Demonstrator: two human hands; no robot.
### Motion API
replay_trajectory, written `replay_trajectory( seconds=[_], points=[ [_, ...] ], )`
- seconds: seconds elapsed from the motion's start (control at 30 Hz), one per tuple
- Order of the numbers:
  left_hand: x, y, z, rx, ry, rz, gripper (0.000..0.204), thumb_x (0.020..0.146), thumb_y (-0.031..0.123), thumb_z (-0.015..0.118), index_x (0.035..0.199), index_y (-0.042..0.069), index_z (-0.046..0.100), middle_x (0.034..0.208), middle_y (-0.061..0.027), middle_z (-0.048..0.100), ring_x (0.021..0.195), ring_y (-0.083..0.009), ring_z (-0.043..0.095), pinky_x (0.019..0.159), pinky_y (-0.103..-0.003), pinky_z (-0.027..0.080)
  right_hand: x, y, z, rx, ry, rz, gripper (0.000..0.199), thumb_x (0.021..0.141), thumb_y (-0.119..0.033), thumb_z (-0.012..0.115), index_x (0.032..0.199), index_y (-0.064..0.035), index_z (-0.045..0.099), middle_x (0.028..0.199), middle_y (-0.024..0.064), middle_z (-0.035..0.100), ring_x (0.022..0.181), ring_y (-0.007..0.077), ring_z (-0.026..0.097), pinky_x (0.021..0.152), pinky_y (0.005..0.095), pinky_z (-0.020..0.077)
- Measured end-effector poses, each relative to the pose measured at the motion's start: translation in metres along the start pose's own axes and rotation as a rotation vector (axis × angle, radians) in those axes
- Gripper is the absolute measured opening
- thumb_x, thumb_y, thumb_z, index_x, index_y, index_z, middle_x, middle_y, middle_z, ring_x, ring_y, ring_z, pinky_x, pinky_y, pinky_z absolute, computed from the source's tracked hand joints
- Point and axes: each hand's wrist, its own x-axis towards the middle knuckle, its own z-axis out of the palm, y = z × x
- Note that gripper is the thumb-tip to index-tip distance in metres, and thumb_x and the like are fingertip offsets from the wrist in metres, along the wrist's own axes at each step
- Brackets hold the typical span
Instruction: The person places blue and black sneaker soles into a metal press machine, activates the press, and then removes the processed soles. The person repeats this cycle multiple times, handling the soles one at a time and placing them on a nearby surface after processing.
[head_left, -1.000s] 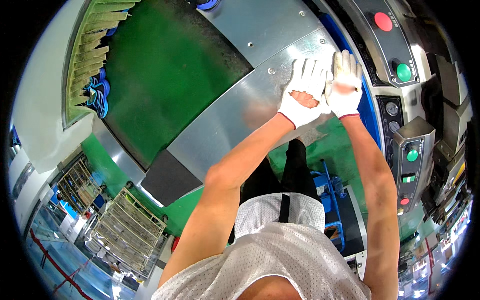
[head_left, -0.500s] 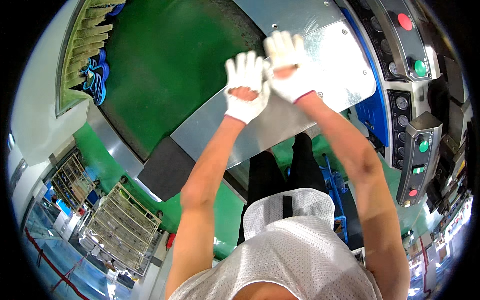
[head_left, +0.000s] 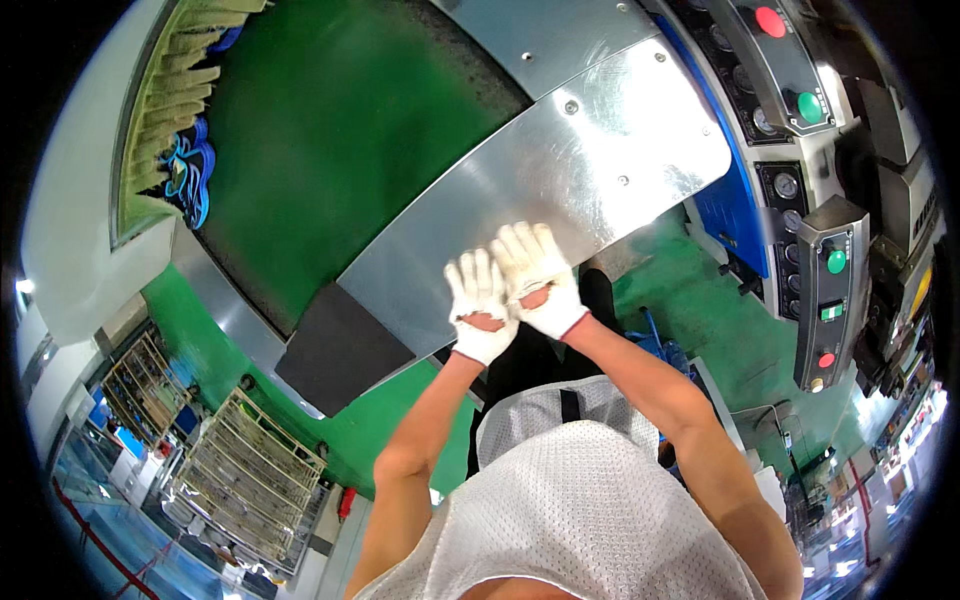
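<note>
Both my hands wear white knit gloves and lie side by side over the shiny steel plate (head_left: 610,150) at the front of a machine. My left hand (head_left: 480,305) has its fingers spread flat, and nothing is in it. My right hand (head_left: 538,275) overlaps its edge, fingers also apart, palm down. Neither hand holds anything. Beyond the plate runs a wide green conveyor belt (head_left: 340,130). A dark grey flat panel (head_left: 340,350) sits at the plate's near left corner.
Blue shoe-like items (head_left: 190,175) lie at the belt's far left by a row of yellowish bristles (head_left: 165,110). A control panel with red and green buttons (head_left: 790,60) and a second button box (head_left: 828,300) stand right. Wire racks (head_left: 240,470) stand on the green floor at lower left.
Both hands have slid back along the steel plate toward my body and to the left, staying side by side with fingers spread. The view has shifted with my head.
</note>
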Motion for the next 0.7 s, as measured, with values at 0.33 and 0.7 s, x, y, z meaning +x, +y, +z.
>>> replay_trajectory(
  seconds=[0.33, 0.7],
  points=[
    [0.215, 0.116, -0.002, -0.096, 0.153, 0.324, 0.039, 0.09, 0.022, 0.064, 0.121, -0.002, 0.065, 0.137, -0.0259, 0.055, 0.133, -0.0446, 0.048, 0.114, -0.066, 0.032, 0.018, 0.186, -0.1, -0.422, 0.14, 0.448, 0.082, 0.096, -0.046, 0.05, 0.162, 0.0014, 0.039, 0.168, 0.0259, 0.036, 0.16, 0.0422, 0.028, 0.133, 0.0562, 0.011],
    [0.297, 0.118, 0.024, -0.051, 0.34, 0.403, 0.061, 0.093, 0.034, 0.056, 0.145, 0.002, 0.06, 0.158, -0.0244, 0.051, 0.153, -0.0463, 0.038, 0.129, -0.068, 0.019, 0.08, 0.27, -0.144, -0.466, 0.291, 0.276, 0.073, 0.099, -0.035, 0.055, 0.161, -0.001, 0.04, 0.166, 0.026, 0.037, 0.156, 0.0439, 0.032, 0.13, 0.0576, 0.02]
  ],
)
